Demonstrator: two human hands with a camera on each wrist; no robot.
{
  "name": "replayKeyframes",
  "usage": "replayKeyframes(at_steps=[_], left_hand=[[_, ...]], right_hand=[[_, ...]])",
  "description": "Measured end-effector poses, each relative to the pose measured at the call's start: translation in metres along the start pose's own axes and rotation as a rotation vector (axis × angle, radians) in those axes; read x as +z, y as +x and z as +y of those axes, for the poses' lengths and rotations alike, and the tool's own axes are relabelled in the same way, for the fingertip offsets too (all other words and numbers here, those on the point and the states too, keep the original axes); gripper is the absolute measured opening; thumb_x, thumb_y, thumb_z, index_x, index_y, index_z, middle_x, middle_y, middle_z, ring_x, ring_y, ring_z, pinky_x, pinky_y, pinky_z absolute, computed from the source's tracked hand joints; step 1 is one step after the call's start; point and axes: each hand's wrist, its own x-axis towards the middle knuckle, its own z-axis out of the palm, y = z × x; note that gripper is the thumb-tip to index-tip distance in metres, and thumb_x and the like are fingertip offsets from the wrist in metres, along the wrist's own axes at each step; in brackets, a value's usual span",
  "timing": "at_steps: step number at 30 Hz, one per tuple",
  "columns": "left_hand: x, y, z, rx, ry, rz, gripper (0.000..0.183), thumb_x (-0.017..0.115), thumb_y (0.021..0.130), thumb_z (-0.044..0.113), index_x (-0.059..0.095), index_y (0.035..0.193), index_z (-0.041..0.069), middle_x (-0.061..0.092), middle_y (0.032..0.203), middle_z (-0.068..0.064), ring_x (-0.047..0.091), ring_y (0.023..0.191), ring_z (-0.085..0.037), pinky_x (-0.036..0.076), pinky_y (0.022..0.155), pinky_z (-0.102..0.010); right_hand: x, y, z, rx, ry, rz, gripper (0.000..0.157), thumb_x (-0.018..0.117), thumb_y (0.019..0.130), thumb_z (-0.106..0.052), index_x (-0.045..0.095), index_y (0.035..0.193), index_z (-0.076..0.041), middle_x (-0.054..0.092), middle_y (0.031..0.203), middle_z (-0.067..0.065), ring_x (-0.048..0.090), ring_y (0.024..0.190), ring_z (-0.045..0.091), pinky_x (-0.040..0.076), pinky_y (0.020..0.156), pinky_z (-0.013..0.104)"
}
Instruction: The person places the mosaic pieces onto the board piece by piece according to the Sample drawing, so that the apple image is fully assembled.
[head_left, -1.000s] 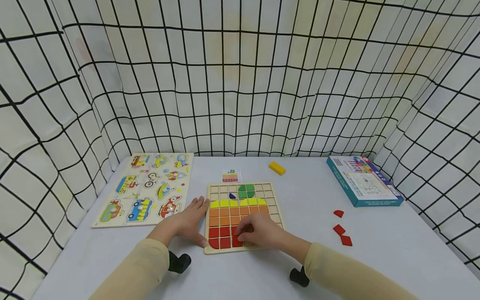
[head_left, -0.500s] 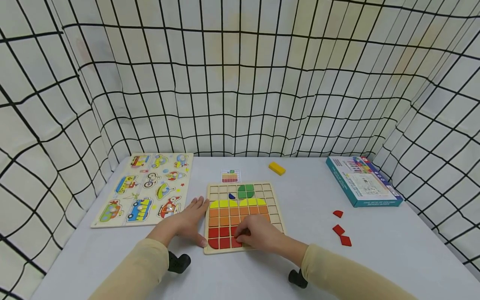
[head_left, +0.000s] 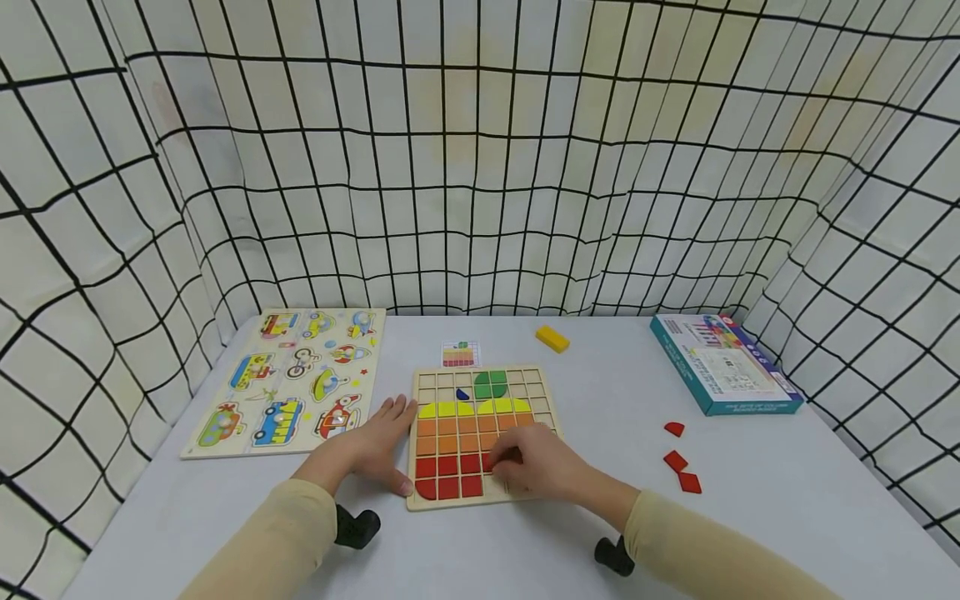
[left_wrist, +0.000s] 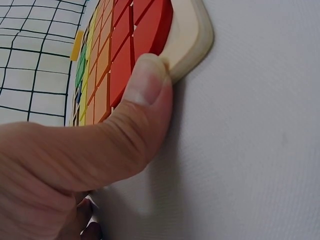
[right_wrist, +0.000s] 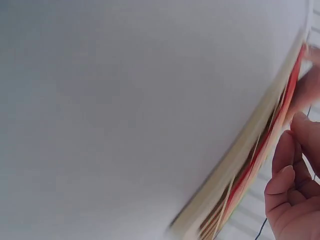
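A light wooden grid board [head_left: 536, 389] lies in front of me. Rows of red tiles [head_left: 447, 487], orange tiles [head_left: 447, 444] and yellow pieces [head_left: 453, 408] fill much of it, with green pieces [head_left: 491, 384] and one small dark blue piece [head_left: 462, 394] farther up. My left hand [head_left: 371, 450] rests spread at the board's left side, its thumb [left_wrist: 147, 85] on the near-left corner beside a rounded red tile. Over the red rows is my right hand [head_left: 538, 460], fingers loosely bent and thumb near the index finger; no tile shows between them. This hand covers the board's near-right part.
Three loose red pieces [head_left: 675, 460] lie right of the board. A small pattern card [head_left: 460, 354] and a yellow block [head_left: 552, 338] lie behind it. A vehicle puzzle board [head_left: 281, 383] is at left, a teal box [head_left: 723, 362] at right. Black netting [head_left: 472, 192] surrounds the table.
My right hand has left a red tile in the near row and moved slightly right, uncovering that tile. My left hand stays at the board's corner.
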Motion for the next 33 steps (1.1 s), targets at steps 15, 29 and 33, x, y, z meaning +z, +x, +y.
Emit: replayKeyframes(at_steps=[15,29,33], left_hand=[[-0.001,-0.001,0.0,0.03,0.032,-0.002,0.121,0.092,0.073,0.031,0.017,0.161,-0.003,0.008,0.17,-0.028,0.002,0.157,-0.049,0.015,0.127,-0.063],[-0.002,-0.003,0.003,0.006,0.027,-0.005,0.121,0.092,0.072,0.03,0.018,0.161,-0.002,0.009,0.169,-0.028,0.002,0.157,-0.049,0.016,0.126,-0.064],[-0.001,-0.002,0.003,-0.001,0.036,-0.001,0.121,0.093,0.072,0.032,0.018,0.161,-0.002,0.01,0.17,-0.028,0.002,0.157,-0.048,0.016,0.126,-0.065]], right_hand=[[-0.092,-0.081,0.119,0.163,-0.047,0.123,0.013,0.072,0.094,-0.008,0.075,0.107,-0.01,0.074,0.103,0.002,0.062,0.091,0.015,0.056,0.076,0.019],[-0.116,-0.12,0.169,0.21,-0.107,0.02,0.023,0.076,0.089,-0.004,0.076,0.111,-0.012,0.067,0.1,0.0,0.057,0.093,0.017,0.053,0.068,0.018],[-0.113,-0.118,0.171,0.213,-0.121,0.026,0.024,0.076,0.088,-0.003,0.074,0.111,-0.011,0.067,0.099,-0.001,0.057,0.093,0.017,0.054,0.069,0.018]])
